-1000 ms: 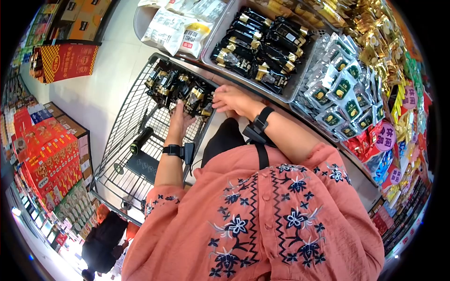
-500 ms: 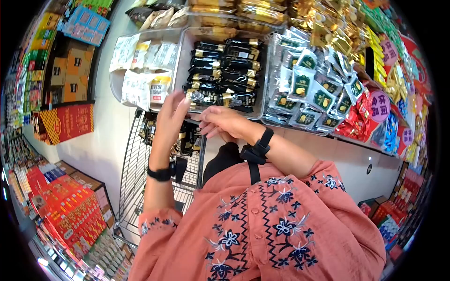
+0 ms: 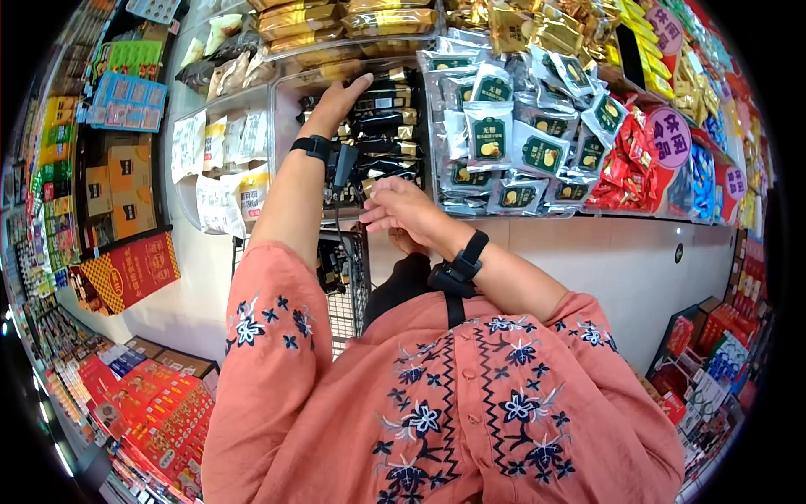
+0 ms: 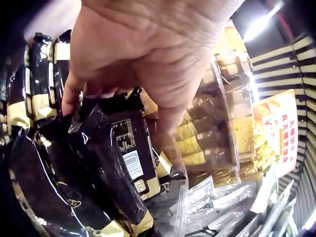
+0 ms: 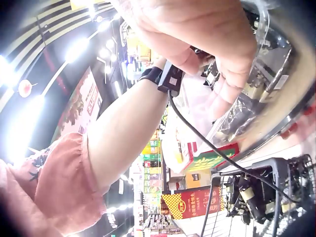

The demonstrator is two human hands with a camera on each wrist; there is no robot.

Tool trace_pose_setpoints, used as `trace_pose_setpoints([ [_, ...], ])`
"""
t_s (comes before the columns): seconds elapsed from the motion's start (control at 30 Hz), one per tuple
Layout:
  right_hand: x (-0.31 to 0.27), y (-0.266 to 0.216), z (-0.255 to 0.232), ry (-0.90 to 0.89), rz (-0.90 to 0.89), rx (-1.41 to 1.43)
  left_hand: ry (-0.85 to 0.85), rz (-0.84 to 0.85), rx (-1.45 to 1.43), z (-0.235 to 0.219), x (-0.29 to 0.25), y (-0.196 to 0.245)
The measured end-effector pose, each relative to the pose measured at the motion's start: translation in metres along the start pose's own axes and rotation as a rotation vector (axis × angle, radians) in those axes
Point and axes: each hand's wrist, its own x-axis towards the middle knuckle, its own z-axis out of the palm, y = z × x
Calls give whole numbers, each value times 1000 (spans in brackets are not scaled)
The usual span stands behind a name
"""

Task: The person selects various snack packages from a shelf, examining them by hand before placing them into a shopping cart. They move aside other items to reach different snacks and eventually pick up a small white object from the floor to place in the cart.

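Observation:
Rows of black packets with gold ends (image 3: 390,118) lie in a clear bin (image 3: 290,88). My left hand (image 3: 334,105) reaches into that bin. In the left wrist view, the thumb and fingers of my left hand (image 4: 143,54) grip black packets (image 4: 106,163) from both sides; the fingertips are partly hidden. By the bin's front edge is my right hand (image 3: 407,212), its fingers loosely bent and holding nothing visible. The right wrist view shows my right hand (image 5: 197,37) close to the clear bin wall.
A shopping cart (image 3: 342,315) holding black packets stands below the bin's front. White packets (image 3: 222,202) lie left of the bin, silver-and-green packets (image 3: 489,139) to its right. Gold-wrapped packs (image 3: 306,23) are behind. A red display box (image 3: 126,273) is at the left.
My left hand has moved from above the cart up and forward into the bin of black packets. The view has shifted toward the display, and my right hand stays near the bin's front edge.

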Motion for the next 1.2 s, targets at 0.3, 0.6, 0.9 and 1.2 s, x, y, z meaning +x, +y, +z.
trace_pose_setpoints([
  [0.3, 4, -1, -7, 66, -15, 72, -77, -48, -190, -4, 0, -8],
  [0.6, 10, -8, 0, 141, -99, 271, -99, -95, -371, 1, -6, 15],
  [0.9, 39, -6, -9, 130, -168, 520, -380, -157, -142, -10, -10, 38],
  [1.2, 43, -7, -8, 239, -187, 482, -550, -113, -16, -32, -25, 38],
])
